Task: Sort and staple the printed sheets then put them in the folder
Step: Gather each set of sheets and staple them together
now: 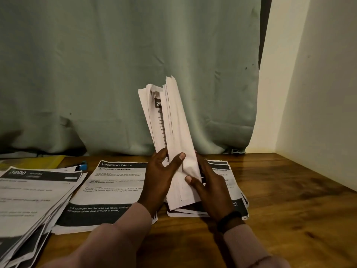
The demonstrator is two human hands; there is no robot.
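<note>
Both hands hold a thick bundle of white printed paper sheets (173, 136) upright on its lower edge, just above the right-hand pile of printed pages (234, 192) on the brown wooden table (289, 200). The left hand (161, 176) grips the bundle with its thumb across the near face; the right hand (209, 192) clasps the other side, thumb pressed on the paper. The top edges look ragged and uneven, so this reads as squaring up the bundle before stapling. To do it well, loosen the grip slightly, let the sheets drop and tap the lower edge on the table until the edges line up. Two more piles lie flat: a middle pile headed "DRESSING TABLE" (116, 188) and a fanned left pile (32, 206). A yellow plastic folder (34, 161) and a blue object (83, 166), perhaps the stapler, wait at the back left
</note>
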